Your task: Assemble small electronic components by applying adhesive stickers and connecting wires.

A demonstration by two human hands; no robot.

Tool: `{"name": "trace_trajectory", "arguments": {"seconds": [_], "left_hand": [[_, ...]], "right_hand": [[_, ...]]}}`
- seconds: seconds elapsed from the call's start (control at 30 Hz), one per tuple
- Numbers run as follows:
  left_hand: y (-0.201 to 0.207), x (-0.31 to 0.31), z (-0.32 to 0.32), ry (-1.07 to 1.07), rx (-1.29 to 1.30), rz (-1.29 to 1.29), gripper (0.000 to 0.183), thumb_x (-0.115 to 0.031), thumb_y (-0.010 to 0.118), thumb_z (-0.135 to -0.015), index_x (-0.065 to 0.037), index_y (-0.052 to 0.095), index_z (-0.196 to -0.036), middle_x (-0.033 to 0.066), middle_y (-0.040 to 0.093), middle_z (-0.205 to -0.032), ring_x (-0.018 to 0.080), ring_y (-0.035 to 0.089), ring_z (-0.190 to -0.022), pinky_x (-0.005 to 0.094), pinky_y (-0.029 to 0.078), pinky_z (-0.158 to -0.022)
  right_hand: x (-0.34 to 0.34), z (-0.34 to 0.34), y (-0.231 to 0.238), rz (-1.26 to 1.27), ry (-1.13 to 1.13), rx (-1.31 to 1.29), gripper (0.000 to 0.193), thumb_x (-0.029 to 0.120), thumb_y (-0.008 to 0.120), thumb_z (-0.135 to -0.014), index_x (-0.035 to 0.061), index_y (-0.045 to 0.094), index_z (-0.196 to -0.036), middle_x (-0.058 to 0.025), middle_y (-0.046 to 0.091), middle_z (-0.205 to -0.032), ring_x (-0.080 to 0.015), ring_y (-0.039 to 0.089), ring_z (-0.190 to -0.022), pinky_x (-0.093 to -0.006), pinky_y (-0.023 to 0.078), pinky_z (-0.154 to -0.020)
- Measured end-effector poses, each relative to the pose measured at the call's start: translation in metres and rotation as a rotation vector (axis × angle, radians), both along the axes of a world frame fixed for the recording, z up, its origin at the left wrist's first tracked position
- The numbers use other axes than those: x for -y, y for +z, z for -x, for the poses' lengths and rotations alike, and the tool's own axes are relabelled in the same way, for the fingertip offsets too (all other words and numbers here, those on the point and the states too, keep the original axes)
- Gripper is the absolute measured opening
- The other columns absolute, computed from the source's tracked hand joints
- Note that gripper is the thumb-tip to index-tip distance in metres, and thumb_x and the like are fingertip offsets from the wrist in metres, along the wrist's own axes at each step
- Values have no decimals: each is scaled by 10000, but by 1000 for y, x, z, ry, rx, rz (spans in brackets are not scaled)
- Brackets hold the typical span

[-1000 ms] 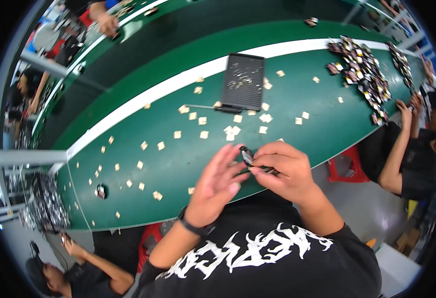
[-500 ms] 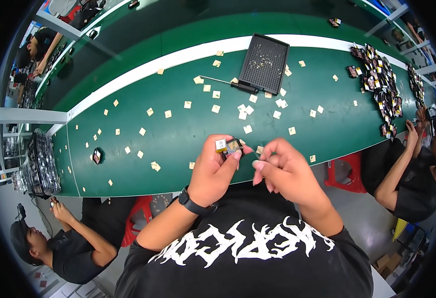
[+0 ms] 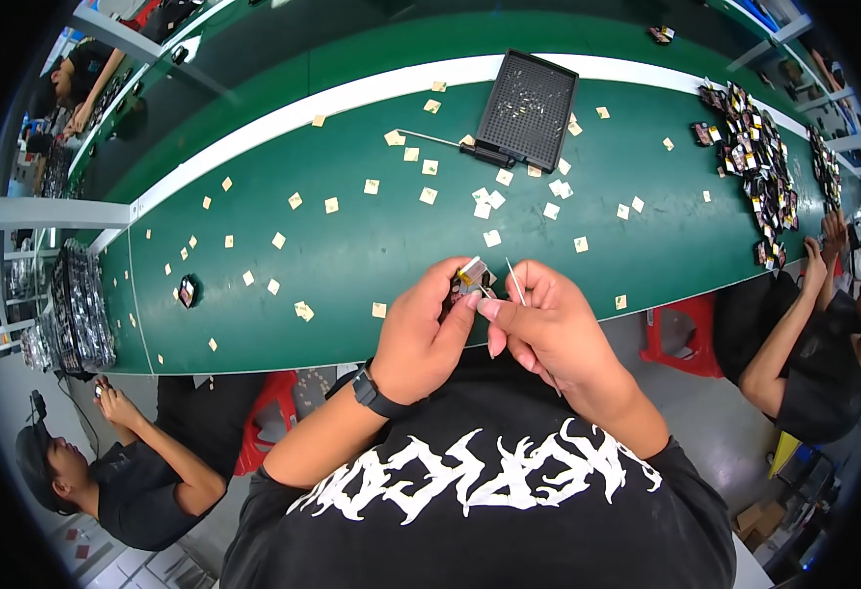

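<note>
1. Head view, center: the left hand (image 3: 419, 319) is curled firmly around a small dark device (image 3: 457, 293), held up over the counter (image 3: 342, 270); a silver block with a yellow band (image 3: 471, 272) stands tilted at the device's upper end.
2. Right of center: the right hand (image 3: 553, 324) is partly closed, gripping a slim pale rod (image 3: 517, 282) that points upward past the fingers. Its thumb tip is at the device; whether it also pinches a fine part cannot be told.
3. Surroundings: pale squares (image 3: 492, 238) lie scattered across the counter. Upper center, a screwdriver-like tool (image 3: 486, 153) lies at the lower edge of a black tray (image 3: 545, 147); at upper right is a heap of dark devices (image 3: 759, 167).
4. Likely hazard: an inward turn of the right wrist could bring the rod against the silver block and scratch or dent it.
5. Second hazard: prying at the tilted block could strain its joint with the device.
6. Third hazard: a loosened left grip could drop the device near the counter's lower edge, perhaps beyond it.
</note>
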State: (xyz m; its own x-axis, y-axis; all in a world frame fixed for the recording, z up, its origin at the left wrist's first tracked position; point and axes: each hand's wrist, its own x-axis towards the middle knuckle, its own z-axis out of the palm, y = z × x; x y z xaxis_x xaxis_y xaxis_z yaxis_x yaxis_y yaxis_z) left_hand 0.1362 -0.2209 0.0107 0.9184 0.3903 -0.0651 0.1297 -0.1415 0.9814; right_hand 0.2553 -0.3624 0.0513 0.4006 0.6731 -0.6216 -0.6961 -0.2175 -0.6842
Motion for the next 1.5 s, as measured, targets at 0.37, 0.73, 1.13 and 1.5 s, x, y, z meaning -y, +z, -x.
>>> {"name": "trace_trajectory", "arguments": {"seconds": [0.37, 0.73, 1.13, 1.5], "left_hand": [[9, -12, 7, -104, -217, 761, 388, -73, 513, -1026, 13, 497, -1404, 37, 631, -903, 44, 524, -643, 203, 427, -539], [26, -17, 11, -229, -258, 626, 408, -54, 464, -1003, 24, 526, -1400, 41, 640, -872, 60, 502, -607, 232, 428, -565], [17, -12, 13, -231, -206, 284, 360, -61, 502, -991, 40, 550, -1333, 124, 680, -894, 222, 644, -781, 351, 512, -735], [6, -6, 14, -185, -65, -143, 410, 9, 504, -917, 27, 560, -1322, 194, 684, -984, 334, 674, -867, 400, 538, -811]], "right_hand": [[13, -1, -19, -80, 116, 232, 259, 30, 707, -944, 69, 456, -893, -49, 654, -719, -37, 543, -543, -206, 386, -435], [10, -22, -13, -245, 311, 999, 313, -43, 801, -791, 36, 776, -1092, -69, 686, -905, -101, 596, -718, -262, 447, -583], [16, -10, -11, -119, 404, 1155, 167, 20, 768, -844, 18, 734, -1007, -80, 675, -783, -187, 638, -639, -323, 495, -574], [14, 21, -29, -28, 85, 669, 86, 39, 727, -934, -32, 699, -974, 23, 597, -676, -8, 450, -596, -227, 377, -526]]}}
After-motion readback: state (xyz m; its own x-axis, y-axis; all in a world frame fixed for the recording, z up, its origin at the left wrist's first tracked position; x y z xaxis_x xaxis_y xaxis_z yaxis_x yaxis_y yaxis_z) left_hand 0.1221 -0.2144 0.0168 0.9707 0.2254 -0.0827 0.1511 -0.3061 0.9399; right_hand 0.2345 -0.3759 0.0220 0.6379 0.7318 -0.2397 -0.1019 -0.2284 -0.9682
